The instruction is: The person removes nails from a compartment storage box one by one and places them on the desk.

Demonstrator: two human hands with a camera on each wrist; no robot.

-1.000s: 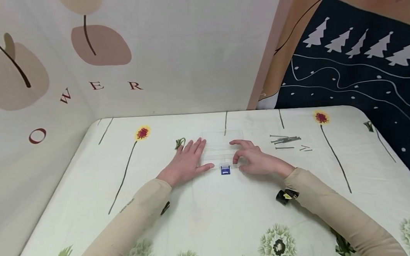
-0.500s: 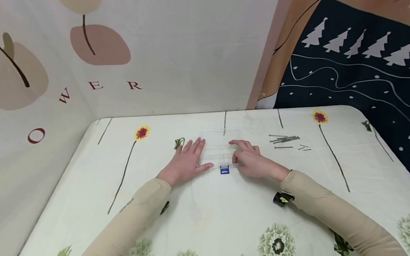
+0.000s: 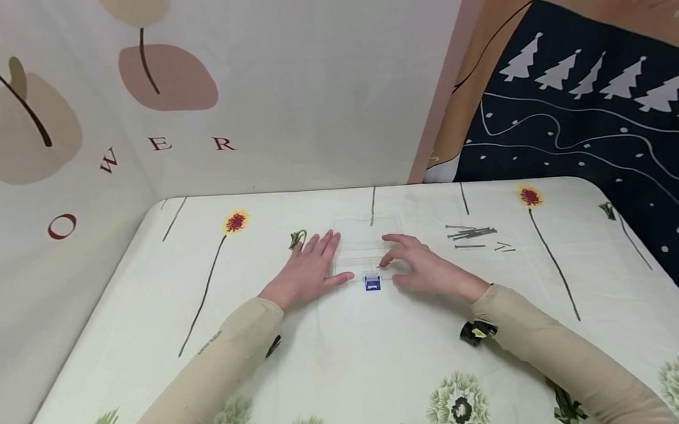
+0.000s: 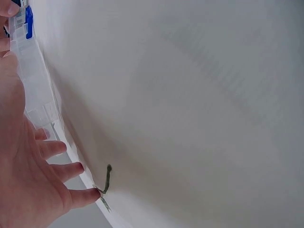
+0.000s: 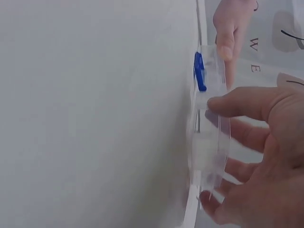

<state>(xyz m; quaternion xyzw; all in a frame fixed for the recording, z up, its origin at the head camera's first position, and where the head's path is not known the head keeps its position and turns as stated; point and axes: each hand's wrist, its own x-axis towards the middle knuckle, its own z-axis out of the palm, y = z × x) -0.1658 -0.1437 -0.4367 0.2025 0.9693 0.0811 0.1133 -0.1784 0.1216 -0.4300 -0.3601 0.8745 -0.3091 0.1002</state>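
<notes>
A clear plastic box (image 3: pixel 358 262) with a blue latch (image 3: pixel 372 282) on its front lies flat between the hands. My left hand (image 3: pixel 309 268) rests at the box's left side, fingers spread and straight. At the front right of the box is my right hand (image 3: pixel 426 268), its index finger reaching in over the front wall. In the right wrist view its thumb (image 5: pixel 228 103) is outside that wall, and a thin grey nail (image 5: pixel 198 121) shows through the clear plastic near the index fingertip. The right fingers are bent and spread apart, with nothing seen pinched between them.
Right of the box lie a pile of long nails (image 3: pixel 472 232), a single long nail (image 3: pixel 470 246) and several short nails (image 3: pixel 505 247). A flower-patterned cloth (image 3: pixel 324 366) covers the table. A printed curtain (image 3: pixel 310 98) hangs behind it.
The right index finger has straightened and shifted left toward the latch, and the right thumb and index finger have spread. The left hand and the box have stayed in place.
</notes>
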